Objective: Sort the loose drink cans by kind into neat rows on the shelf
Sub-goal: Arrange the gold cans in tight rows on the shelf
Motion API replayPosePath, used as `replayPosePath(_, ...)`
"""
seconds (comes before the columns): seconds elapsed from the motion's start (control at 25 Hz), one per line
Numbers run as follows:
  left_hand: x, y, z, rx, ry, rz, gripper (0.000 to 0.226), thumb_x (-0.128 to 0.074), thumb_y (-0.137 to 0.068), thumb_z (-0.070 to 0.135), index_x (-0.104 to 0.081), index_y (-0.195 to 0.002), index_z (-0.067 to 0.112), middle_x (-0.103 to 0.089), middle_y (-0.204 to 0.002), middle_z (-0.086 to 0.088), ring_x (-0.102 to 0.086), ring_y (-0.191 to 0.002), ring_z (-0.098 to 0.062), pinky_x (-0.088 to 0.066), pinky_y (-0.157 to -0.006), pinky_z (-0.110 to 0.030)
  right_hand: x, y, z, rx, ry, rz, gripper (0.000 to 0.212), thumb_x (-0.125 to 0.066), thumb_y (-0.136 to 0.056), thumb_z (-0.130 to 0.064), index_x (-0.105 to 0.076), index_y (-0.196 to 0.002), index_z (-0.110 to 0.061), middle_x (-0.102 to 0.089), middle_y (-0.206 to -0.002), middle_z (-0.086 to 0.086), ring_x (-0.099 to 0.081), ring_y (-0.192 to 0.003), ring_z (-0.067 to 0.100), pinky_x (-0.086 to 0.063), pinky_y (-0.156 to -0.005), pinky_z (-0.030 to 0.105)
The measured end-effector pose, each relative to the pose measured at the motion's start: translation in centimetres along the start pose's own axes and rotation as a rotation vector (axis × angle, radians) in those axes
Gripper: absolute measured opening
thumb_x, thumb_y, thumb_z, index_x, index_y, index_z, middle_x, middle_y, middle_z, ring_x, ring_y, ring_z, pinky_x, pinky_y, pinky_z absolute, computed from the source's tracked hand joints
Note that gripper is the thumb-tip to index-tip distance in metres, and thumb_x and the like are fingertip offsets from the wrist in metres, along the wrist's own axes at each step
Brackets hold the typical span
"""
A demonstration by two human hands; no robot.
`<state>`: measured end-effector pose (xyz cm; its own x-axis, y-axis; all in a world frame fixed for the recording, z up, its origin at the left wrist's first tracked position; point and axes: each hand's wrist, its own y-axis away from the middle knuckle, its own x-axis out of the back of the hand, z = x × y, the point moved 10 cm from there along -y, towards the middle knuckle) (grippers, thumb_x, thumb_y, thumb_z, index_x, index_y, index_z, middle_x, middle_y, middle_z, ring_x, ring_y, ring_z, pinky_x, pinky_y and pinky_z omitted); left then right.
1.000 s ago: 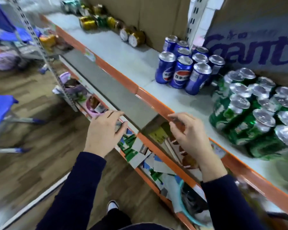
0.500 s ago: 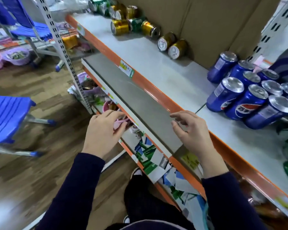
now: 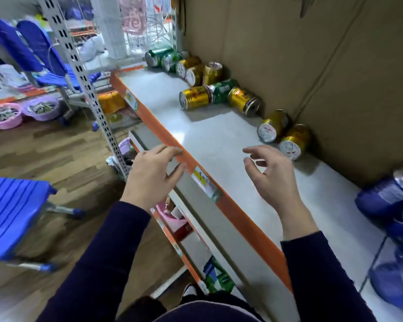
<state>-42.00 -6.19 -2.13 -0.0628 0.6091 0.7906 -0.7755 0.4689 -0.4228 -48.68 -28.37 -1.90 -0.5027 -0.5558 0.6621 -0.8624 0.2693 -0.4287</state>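
Loose gold cans lie on their sides along the back of the grey shelf [image 3: 209, 135]: two gold cans [image 3: 273, 129] nearest me, then a gold can [image 3: 196, 97], a green can [image 3: 222, 90] and another gold can [image 3: 243, 99]. Further back lie more green cans [image 3: 158, 56] and gold cans [image 3: 191, 68]. Blurred blue cans [image 3: 391, 201] stand at the right edge. My left hand [image 3: 153, 175] hovers empty over the shelf's orange front edge, fingers relaxed. My right hand [image 3: 269, 173] is above the shelf, empty, fingers loosely curled, just short of the two nearest gold cans.
A cardboard wall [image 3: 312, 54] backs the shelf. Below it a lower grey shelf [image 3: 196, 205] juts out, with packets beneath. A perforated metal upright [image 3: 89, 89] stands at the left. Blue chairs [image 3: 9, 214] and pink baskets [image 3: 5, 115] are on the wooden floor.
My view swung left along the shelf: the blue and green standing cans slid out to the right, the loose gold cans came near. Both hands rose from below the shelf edge to over it.
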Motion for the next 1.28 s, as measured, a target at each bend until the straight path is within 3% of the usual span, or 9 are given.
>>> replayPosePath(0.24,-0.8,-6.7,-6.6,0.058,0.046,0.018,0.027,-0.063,-0.091,0.024,-0.066,-0.115,0.013,-0.067,-0.105,0.0,-0.064,-0.092,-0.016,-0.051,-0.084,-0.041,-4.5,-8.2,0.9,-0.047,0.007,-0.026,0.023,-0.06,-0.092,-0.021,-0.066,-0.113,-0.018,-0.061,-0.107,-0.01,-0.059,-0.097,0.006,-0.049,-0.081,0.02)
replayPosePath(0.52,-2.9,-17.8,-14.8,0.001,0.14,-0.003,0.023,-0.065,-0.09,0.021,-0.067,-0.111,0.013,-0.067,-0.106,-0.001,-0.064,-0.093,-0.02,-0.048,-0.085,-0.036,-9.2,-19.9,1.3,-0.107,0.075,0.098,0.027,-0.064,-0.088,-0.017,-0.066,-0.114,-0.009,-0.064,-0.111,0.003,-0.059,-0.104,0.018,-0.046,-0.092,0.029)
replayPosePath(0.72,-4.3,-27.1,-19.4,-0.138,0.164,-0.099,0.025,-0.064,-0.09,0.022,-0.067,-0.113,0.013,-0.067,-0.107,-0.004,-0.064,-0.095,-0.023,-0.047,-0.082,-0.034,-13.1,-27.8,4.3,-0.389,0.236,0.102,0.053,-0.068,-0.085,-0.026,-0.052,-0.132,-0.01,-0.054,-0.129,0.01,-0.05,-0.12,0.024,-0.036,-0.101,0.03)
replayPosePath(0.92,-5.9,-34.7,-23.4,-0.296,0.086,-0.135,0.026,-0.065,-0.088,0.02,-0.067,-0.113,0.012,-0.066,-0.107,-0.01,-0.059,-0.104,-0.034,-0.046,-0.086,-0.045,-16.1,-31.3,7.7,-0.637,0.365,0.077,0.075,-0.072,-0.08,-0.041,-0.039,-0.141,-0.011,-0.05,-0.137,0.013,-0.045,-0.127,0.031,-0.035,-0.104,0.038)
replayPosePath(1.08,-7.7,-40.1,-27.8,-0.208,-0.069,-0.148,0.049,-0.06,-0.09,0.026,-0.05,-0.135,0.007,-0.049,-0.129,-0.021,-0.044,-0.12,-0.039,-0.037,-0.098,-0.05,-17.6,-32.0,8.4,-0.72,0.406,0.091,0.085,-0.072,-0.078,-0.047,-0.031,-0.144,-0.013,-0.045,-0.142,0.013,-0.042,-0.13,0.033,-0.031,-0.11,0.047)
replayPosePath(1.16,-8.6,-42.5,-29.5,-0.137,-0.087,-0.179,0.061,-0.06,-0.09,0.031,-0.039,-0.14,0.003,-0.045,-0.129,-0.025,-0.041,-0.12,-0.04,-0.034,-0.101,-0.049,-17.3,-31.8,8.1,-0.728,0.393,0.144,0.079,-0.076,-0.075,-0.044,-0.037,-0.138,-0.014,-0.05,-0.134,0.012,-0.046,-0.124,0.033,-0.037,-0.105,0.042)
replayPosePath(1.28,-9.8,-44.7,-30.7,-0.092,-0.181,-0.235,0.074,-0.071,-0.079,0.042,-0.041,-0.133,0.002,-0.047,-0.122,-0.026,-0.04,-0.117,-0.041,-0.035,-0.1,-0.049,-17.0,-30.8,6.8,-0.722,0.32,0.234,0.076,-0.082,-0.068,-0.039,-0.043,-0.13,-0.017,-0.053,-0.126,0.007,-0.05,-0.117,0.028,-0.04,-0.094,0.035)
